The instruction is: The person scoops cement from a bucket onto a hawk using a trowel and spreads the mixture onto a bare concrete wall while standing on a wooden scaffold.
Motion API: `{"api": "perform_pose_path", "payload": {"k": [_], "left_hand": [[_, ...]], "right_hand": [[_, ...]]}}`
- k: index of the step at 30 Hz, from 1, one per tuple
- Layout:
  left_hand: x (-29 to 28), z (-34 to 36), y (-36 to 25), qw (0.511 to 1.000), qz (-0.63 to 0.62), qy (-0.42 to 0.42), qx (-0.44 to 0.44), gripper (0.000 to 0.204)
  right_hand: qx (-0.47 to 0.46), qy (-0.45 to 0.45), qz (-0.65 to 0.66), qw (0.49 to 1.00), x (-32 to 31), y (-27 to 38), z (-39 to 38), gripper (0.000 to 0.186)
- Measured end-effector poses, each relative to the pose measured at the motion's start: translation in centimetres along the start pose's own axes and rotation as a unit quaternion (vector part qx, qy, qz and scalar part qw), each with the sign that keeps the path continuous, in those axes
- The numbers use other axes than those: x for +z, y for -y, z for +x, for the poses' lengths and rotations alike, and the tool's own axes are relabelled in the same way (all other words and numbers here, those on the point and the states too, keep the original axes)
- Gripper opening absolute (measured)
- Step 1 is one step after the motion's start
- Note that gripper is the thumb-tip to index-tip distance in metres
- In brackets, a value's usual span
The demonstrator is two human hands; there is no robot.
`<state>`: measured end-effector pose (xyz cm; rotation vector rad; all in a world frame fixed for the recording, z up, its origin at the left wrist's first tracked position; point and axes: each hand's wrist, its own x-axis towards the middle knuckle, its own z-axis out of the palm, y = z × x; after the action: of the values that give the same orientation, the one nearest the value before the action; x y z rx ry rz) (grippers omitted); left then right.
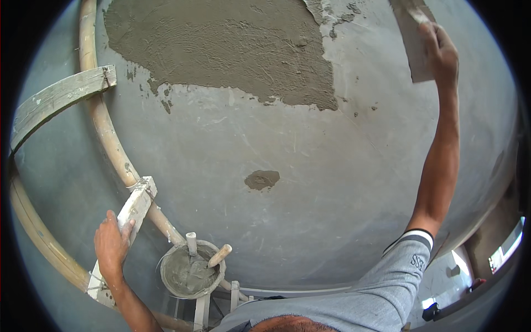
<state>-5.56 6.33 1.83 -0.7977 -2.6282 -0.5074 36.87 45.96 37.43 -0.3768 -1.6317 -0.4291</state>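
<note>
At the upper right my right hand (pixel 441 54) is closed round the handle of a plastering trowel (pixel 416 50), its long flat blade close along the grey wall (pixel 343 182). Whether the blade touches the wall is hard to tell. Wet grey plaster (pixel 221 47) covers a broad patch of the wall at the top, left of the trowel. A small damp plaster spot (pixel 261 180) shows lower down. My left hand (pixel 112 243) grips a white-spattered wooden rung (pixel 138 203) at the lower left, fingers and thumb bent over its sides.
A bucket (pixel 166 279) of mortar (pixel 185 271) hangs or stands beside the rung, with two wooden-handled tools (pixel 219 255) in it. Curved-looking poles (pixel 108 130) carry another wooden crosspiece (pixel 66 94) at left. Floor and a bright opening (pixel 506 246) lie at lower right.
</note>
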Motion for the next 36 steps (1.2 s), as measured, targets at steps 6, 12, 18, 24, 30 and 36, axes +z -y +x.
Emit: {"api": "perform_pose_path", "payload": {"k": [6,12,18,24,30,36], "left_hand": [[0.9,-0.1,0.1,1.000,0.021,0.003,0.010,0.043],[0.3,-0.4,-0.4,1.000,0.005,0.004,-0.004,0.040],[0.6,-0.4,0.0,1.000,0.009,0.002,-0.004,0.040],[0.8,-0.4,0.2,0.999,0.039,-0.001,0.008,0.044],[1.2,-0.3,0.5,0.999,0.046,-0.010,0.009,0.045],[1.4,-0.1,0.1,0.999,0.038,0.000,-0.003,0.045]], "right_hand": [[-0.108,0.219,-0.007,0.970,0.2,0.3,-13.7,0.021],[-0.241,0.293,-0.061,0.923,1.0,-0.2,-17.9,0.024],[-0.280,0.179,-0.083,0.940,3.3,1.1,-9.3,0.026],[-0.252,0.109,-0.099,0.956,5.3,0.4,1.0,0.031],[-0.088,-0.026,-0.129,0.987,4.4,5.9,6.1,0.033],[-0.138,-0.027,-0.137,0.980,4.4,1.4,4.1,0.043]]}}
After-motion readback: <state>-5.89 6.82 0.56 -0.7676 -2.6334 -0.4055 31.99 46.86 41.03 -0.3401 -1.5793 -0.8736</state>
